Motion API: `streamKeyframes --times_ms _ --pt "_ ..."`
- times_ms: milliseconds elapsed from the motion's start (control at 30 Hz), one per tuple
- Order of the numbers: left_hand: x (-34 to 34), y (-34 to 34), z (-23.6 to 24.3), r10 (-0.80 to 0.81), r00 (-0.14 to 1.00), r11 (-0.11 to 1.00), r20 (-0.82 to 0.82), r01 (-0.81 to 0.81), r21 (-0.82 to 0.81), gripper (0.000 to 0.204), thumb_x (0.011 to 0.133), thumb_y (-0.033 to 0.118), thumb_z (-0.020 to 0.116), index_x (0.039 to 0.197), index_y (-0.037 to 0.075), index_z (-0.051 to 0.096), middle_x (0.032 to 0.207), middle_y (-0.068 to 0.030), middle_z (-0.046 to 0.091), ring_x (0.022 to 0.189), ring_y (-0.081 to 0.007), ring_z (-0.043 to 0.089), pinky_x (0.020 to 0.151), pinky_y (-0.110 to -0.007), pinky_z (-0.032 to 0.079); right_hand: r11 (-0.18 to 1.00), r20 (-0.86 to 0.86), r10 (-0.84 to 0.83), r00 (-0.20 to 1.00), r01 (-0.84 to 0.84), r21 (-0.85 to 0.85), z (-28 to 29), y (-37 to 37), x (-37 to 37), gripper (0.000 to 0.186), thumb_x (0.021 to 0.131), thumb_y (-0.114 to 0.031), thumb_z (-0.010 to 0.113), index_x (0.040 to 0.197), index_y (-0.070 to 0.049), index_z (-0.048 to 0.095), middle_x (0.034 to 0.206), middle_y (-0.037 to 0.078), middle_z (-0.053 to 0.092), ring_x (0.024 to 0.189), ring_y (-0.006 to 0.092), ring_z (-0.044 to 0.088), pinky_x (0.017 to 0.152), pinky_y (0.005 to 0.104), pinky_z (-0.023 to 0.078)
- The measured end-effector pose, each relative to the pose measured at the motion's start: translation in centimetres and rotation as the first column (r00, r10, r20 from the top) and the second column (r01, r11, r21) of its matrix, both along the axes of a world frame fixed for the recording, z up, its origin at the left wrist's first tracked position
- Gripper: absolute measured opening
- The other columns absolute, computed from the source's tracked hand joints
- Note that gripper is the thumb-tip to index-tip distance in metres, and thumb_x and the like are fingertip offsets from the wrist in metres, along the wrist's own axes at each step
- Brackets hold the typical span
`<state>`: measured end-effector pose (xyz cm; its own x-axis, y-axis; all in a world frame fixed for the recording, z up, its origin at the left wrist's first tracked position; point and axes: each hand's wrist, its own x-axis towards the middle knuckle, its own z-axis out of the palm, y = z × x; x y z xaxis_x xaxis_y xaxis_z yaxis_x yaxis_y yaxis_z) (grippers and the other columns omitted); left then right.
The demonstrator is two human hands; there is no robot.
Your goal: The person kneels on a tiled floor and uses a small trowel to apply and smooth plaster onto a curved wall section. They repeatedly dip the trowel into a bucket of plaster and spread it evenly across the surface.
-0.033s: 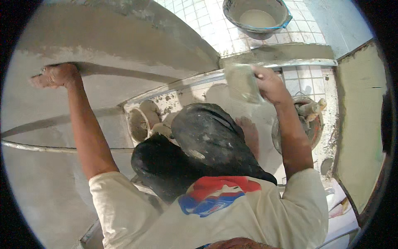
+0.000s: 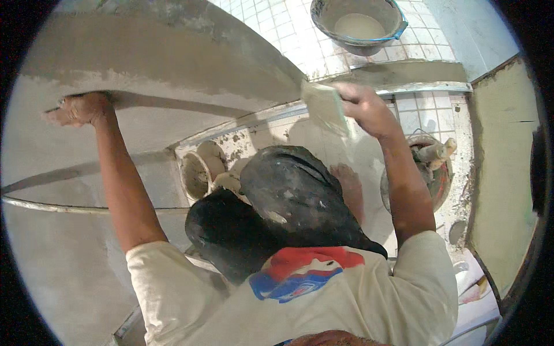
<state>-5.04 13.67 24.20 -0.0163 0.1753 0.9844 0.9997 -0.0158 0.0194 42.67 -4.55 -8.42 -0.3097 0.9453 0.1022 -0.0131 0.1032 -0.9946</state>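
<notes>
My left hand (image 2: 85, 108) is closed on the grey plastered surface (image 2: 57, 150) at the left, at a thin dark edge; what it grips there is mostly hidden. My right hand (image 2: 367, 111) grips a pale rectangular float (image 2: 323, 106) with a greenish edge, smeared with grey material and slightly blurred, near the far end of that surface. My dark, stained trouser legs (image 2: 288, 202) are bent below, between my arms. Beside them stand pale, dirty buckets (image 2: 195, 173) holding some grey material.
A black bucket (image 2: 358, 26) with blue handle and grey liquid stands on white tiles beyond a plastered ledge (image 2: 407, 72) with a metal edge. Behind my right forearm is another bucket (image 2: 440, 193) with tools (image 2: 435, 151). A greenish-grey panel (image 2: 499, 173) borders the right.
My right hand and the float have moved up and to the left, closer to the plastered surface. My left hand has shifted slightly downward.
</notes>
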Motion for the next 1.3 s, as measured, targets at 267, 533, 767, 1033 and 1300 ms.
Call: streamKeyframes --times_ms 267,533,767,1033,1300 --pt "-0.2 0.8 -0.7 -0.043 0.999 0.998 0.030 0.042 0.037 0.072 0.116 0.035 0.035 0.168 -0.011 0.013 0.174 -0.0370 0.008 0.162 -0.0511 0.016 0.132 -0.060 0.019 0.842 0.077 -0.221 0.972 0.150 0.518 -2.6 9.7 -5.7 0.034 0.097 -0.013 0.072 0.130 -0.018 0.079 0.113 0.012 0.073 0.108 0.0314 0.071 0.096 0.0407 0.059" --pt "1.4 -0.4 -1.1 -0.162 0.977 0.987 0.138 0.158 0.037 0.074 0.116 0.035 0.035 0.168 -0.012 0.010 0.174 -0.0375 0.004 0.163 -0.0488 0.015 0.132 -0.057 0.022 0.750 0.223 -0.405 0.886 0.183 0.635 -7.1 11.2 -6.8 0.034 0.098 -0.006 0.065 0.126 -0.017 0.080 0.107 0.012 0.071 0.102 0.0333 0.071 0.091 0.0438 0.058" --pt "2.0 -0.4 -0.9 -0.209 0.963 0.978 0.172 0.206 0.033 0.075 0.116 0.037 0.035 0.169 -0.008 0.008 0.175 -0.0335 0.001 0.163 -0.0462 0.015 0.133 -0.054 0.023 0.752 0.109 -0.371 0.922 0.230 0.617 -5.5 11.0 -7.5 0.034 0.098 -0.005 0.065 0.127 -0.015 0.080 0.107 0.012 0.071 0.102 0.0324 0.071 0.091 0.0421 0.059" --pt "3.3 -1.4 -0.4 -0.346 0.908 0.937 0.238 0.349 0.033 0.076 0.116 0.039 0.036 0.171 -0.005 0.005 0.177 -0.0301 -0.001 0.164 -0.0437 0.014 0.133 -0.053 0.025 0.729 -0.043 -0.403 0.914 0.349 0.589 -4.3 9.3 -9.1 0.035 0.095 -0.005 0.068 0.123 -0.020 0.083 0.104 0.009 0.072 0.101 0.0314 0.072 0.091 0.0423 0.060" --pt "-9.3 0.9 2.6 0.719 0.599 0.668 -0.352 -0.736 0.113 0.080 0.115 0.042 0.039 0.171 -0.002 0.004 0.176 -0.0317 0.002 0.161 -0.0448 0.024 0.132 -0.055 0.027 0.822 -0.031 -0.328 0.944 0.302 0.483 -6.1 8.9 -8.8 0.036 0.096 -0.006 0.070 0.128 -0.019 0.081 0.112 0.009 0.074 0.104 0.0292 0.072 0.094 0.0399 0.060"
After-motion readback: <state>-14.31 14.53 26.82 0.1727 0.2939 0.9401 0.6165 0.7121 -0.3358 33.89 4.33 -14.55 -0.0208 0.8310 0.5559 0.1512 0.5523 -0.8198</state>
